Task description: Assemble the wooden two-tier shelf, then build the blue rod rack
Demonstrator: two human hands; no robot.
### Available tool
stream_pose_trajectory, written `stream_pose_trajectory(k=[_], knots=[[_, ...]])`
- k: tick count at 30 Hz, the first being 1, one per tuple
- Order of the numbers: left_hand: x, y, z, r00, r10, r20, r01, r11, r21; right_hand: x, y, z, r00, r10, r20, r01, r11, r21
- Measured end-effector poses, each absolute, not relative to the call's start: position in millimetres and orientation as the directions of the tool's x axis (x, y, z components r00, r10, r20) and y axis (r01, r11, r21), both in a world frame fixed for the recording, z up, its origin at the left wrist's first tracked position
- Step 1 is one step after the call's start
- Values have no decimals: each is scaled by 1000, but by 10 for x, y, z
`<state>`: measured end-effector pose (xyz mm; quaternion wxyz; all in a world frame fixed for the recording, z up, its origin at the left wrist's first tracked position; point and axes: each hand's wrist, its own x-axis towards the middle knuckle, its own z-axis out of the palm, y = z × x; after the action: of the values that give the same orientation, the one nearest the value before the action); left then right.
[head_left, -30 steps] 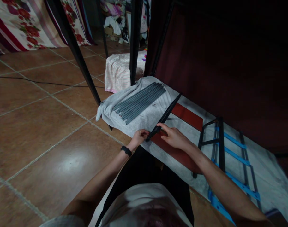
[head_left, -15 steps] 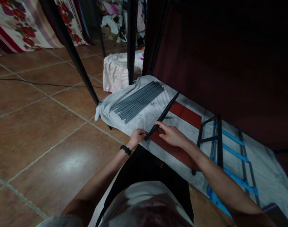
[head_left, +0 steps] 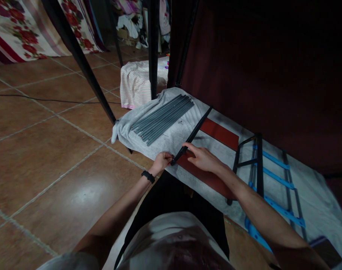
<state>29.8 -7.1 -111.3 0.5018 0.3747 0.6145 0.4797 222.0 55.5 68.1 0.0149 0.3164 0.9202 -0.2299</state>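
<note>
A black metal bar [head_left: 195, 130] runs slantwise across the cloth-covered bench, its near end at the front edge. My right hand [head_left: 202, 157] grips it near the lower end, fingers over the top. At the tip of that end, my left hand [head_left: 163, 161] is pinched closed; whatever sits between the fingertips is too small to make out. Beneath and beside the bar lie two reddish-brown boards [head_left: 220, 134]. Left of it, several grey metal rods [head_left: 163, 119] lie side by side, with small hardware pieces [head_left: 180, 122] close by.
On the right of the grey cloth [head_left: 314, 195] lie black frames [head_left: 260, 165] with blue crosspieces [head_left: 278, 178]. Black posts [head_left: 83, 67] rise at the left and back. A striped cloth-covered stool [head_left: 135, 84] stands behind. A cable [head_left: 41, 98] crosses the tiled floor.
The whole view has shifted slightly. Both hands stay at the near end of the black bar, with almost no movement.
</note>
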Motion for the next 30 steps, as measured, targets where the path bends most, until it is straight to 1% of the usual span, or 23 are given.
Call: stream_pose_trajectory(k=[3,6,10,14,19,24,30], knots=[[271,-92,-1107,-198,939,-280,-28,281,959,2221,555,680,-795,583,-170,595,693,-407],[245,-98,-1120,-220,929,-298,0,306,952,2223,559,678,-796,581,-168,593,695,-408],[254,-60,-1125,-230,931,-284,25,298,954,2231,563,672,-805,574,-152,578,698,-422],[276,-46,-1088,-203,939,-278,-13,282,959,2243,562,665,-804,576,-148,578,697,-424],[263,-66,-1059,-167,935,-314,-70,306,949,2243,566,689,-808,571,-143,571,702,-424],[281,-8,-1054,-188,930,-315,-72,307,949,2233,561,730,-807,568,-160,578,707,-408],[261,-38,-992,-172,937,-304,-122,286,950,2231,562,744,-798,577,-174,593,700,-396]])
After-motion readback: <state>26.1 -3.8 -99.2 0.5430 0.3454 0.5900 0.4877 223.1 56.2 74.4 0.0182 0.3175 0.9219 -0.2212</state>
